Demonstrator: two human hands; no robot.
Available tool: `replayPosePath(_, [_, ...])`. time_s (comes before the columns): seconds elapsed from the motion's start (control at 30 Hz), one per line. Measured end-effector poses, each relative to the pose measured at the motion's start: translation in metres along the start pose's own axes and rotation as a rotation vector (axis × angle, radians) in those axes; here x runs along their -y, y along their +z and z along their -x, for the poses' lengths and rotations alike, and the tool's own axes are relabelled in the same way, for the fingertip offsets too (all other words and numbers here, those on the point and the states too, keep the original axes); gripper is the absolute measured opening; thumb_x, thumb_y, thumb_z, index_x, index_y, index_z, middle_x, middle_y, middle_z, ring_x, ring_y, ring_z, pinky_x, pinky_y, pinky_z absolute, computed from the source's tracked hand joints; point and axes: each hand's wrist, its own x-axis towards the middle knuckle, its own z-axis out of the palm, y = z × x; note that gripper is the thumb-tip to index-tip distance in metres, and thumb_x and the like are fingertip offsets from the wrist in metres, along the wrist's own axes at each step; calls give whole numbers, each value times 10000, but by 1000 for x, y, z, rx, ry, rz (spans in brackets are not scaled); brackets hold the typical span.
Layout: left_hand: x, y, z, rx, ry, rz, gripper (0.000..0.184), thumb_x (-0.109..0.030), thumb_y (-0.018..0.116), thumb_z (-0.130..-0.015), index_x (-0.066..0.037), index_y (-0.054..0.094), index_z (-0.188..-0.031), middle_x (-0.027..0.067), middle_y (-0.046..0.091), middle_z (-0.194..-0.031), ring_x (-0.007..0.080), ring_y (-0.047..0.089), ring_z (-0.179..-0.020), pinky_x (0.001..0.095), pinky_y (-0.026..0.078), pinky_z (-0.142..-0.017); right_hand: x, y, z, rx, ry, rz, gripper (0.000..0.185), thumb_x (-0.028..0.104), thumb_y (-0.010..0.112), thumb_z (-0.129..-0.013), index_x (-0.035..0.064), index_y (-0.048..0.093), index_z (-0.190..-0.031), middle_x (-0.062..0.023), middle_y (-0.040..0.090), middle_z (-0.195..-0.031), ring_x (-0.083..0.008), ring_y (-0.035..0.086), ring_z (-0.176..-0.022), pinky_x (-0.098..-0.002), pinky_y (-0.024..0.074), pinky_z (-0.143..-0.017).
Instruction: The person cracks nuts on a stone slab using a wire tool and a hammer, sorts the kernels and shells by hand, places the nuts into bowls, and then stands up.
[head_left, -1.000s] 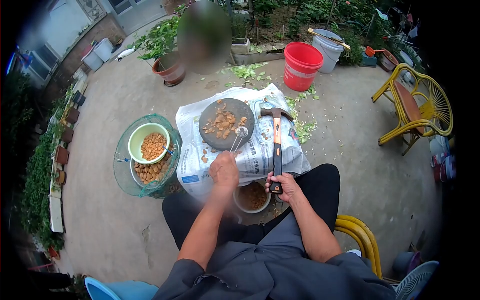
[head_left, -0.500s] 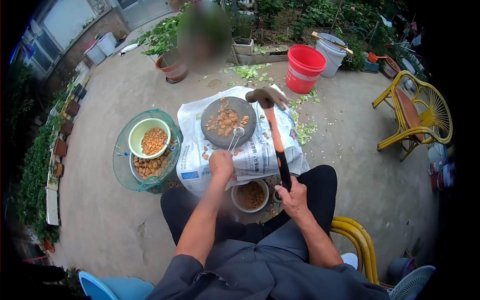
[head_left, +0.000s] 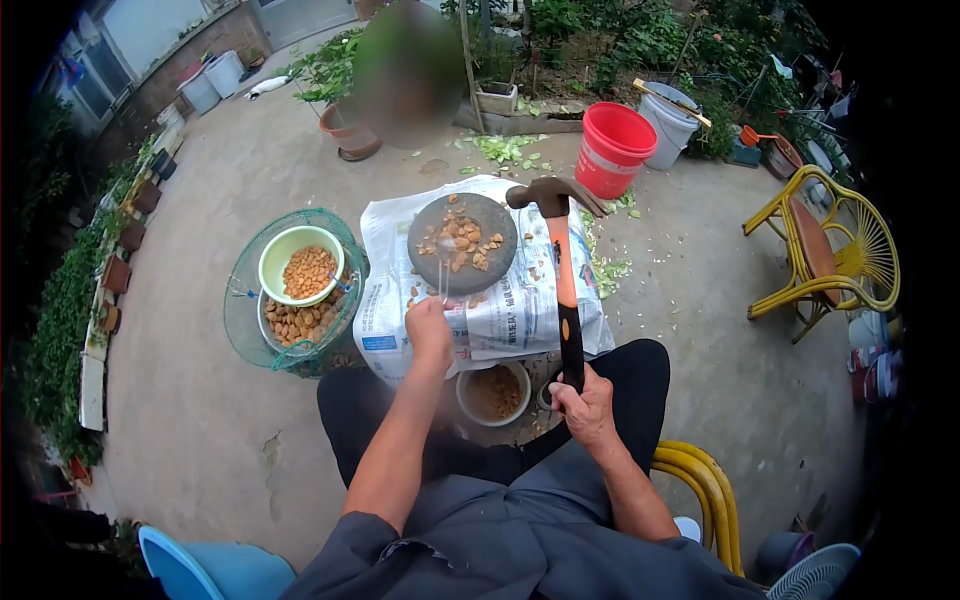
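Note:
My left hand (head_left: pixel 430 335) is closed around the handle of a thin wire tool (head_left: pixel 444 280). Its head, blurred now, reaches over a round grey stone slab (head_left: pixel 425 265). Brown nut shells and pieces (head_left: pixel 465 238) lie scattered on the slab. Wrapped around the black grip of a claw hammer (head_left: pixel 564 270), my right hand (head_left: pixel 587 405) holds it upright, right of the slab, head up. Printed white sheeting (head_left: pixel 385 235) lies beneath the slab. Under its near edge, between my legs, stands a white bowl (head_left: pixel 466 408) with brown bits inside.
On the left, a green mesh basket (head_left: pixel 238 320) holds a pale green bowl (head_left: pixel 268 262) of kernels above a bowl of whole brown nuts (head_left: pixel 300 322). A red bucket (head_left: pixel 612 160) and a white bucket (head_left: pixel 672 140) stand at the back right, near a yellow cane chair (head_left: pixel 815 240).
The wire tool has swung to point more straight ahead, its head now over the pieces. The hammer stands more upright, its head slightly farther right. Both hands keep their hold.

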Motion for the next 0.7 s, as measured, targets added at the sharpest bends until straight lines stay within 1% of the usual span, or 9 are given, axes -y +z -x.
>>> replayPosePath(0.07, [-26,-15,18,11,-173,172,217,-200,523,-947,-44,588,-812,-39,362,-525,102,301,-371,262,227,-347,-15,0,-9,93,189,-292,71,61,611,-879,13,565,-902,-53,565,-642,-179,586,-568,-316,469,-484])
replayPosePath(0.1, [-37,-23,25,16,-257,260,217,-211,514,-964,-55,558,-820,-54,323,-524,81,261,-358,246,186,-334,-19,3,-15,97,248,-406,72,58,611,-879,19,561,-913,-64,561,-658,-184,584,-576,-318,463,-480])
replayPosePath(0.17, [-35,-39,35,54,-284,293,274,-257,473,-1013,-68,514,-819,-57,314,-526,62,249,-363,251,182,-337,-26,12,-28,105,368,-635,83,52,611,-879,31,552,-934,-86,553,-691,-194,580,-593,-320,452,-470])
replayPosePath(0.33, [5,-71,50,111,-291,281,342,-290,407,-1044,-77,478,-787,-49,309,-521,72,236,-363,248,190,-347,-69,32,-55,92,498,-903,91,63,616,-895,37,541,-938,-103,552,-717,-221,586,-609,-336,473,-475])
replayPosePath(0.37, [17,-74,50,106,-297,266,348,-294,399,-1046,-79,473,-781,-48,309,-521,73,237,-363,247,190,-349,-72,38,-54,105,459,-815,70,116,624,-890,73,574,-867,-67,540,-709,-196,573,-622,-311,447,-474])
replayPosePath(0.43, [40,-78,48,80,-231,231,383,-326,396,-1052,-89,455,-758,-47,315,-522,71,247,-366,242,189,-354,-88,45,-58,133,482,-655,121,158,648,-882,47,599,-872,-121,604,-740,-266,631,-658,-392,474,-498])
replayPosePath(0.53, [54,-84,44,83,-157,185,405,-354,419,-1054,-93,449,-745,-52,317,-526,67,260,-376,232,197,-358,-88,35,-71,206,52,640,196,197,655,-873,6,609,-886,-178,637,-792,-395,649,-676,-511,515,-635])
replayPosePath(0.63, [59,-90,43,89,-159,279,429,-386,450,-1049,-100,443,-730,-57,322,-531,61,273,-389,222,205,-363,-43,48,-76,-96,-215,1034,232,243,659,-847,24,647,-921,-202,650,-865,-431,645,-744,-522,504,-726])
replayPosePath(0.7, [59,-92,40,105,-185,352,439,-401,467,-1044,-105,441,-720,-58,326,-533,57,280,-396,217,209,-367,-22,65,-106,-161,-340,936,193,217,650,-843,78,673,-975,-195,640,-874,-410,647,-780,-525,498,-706])
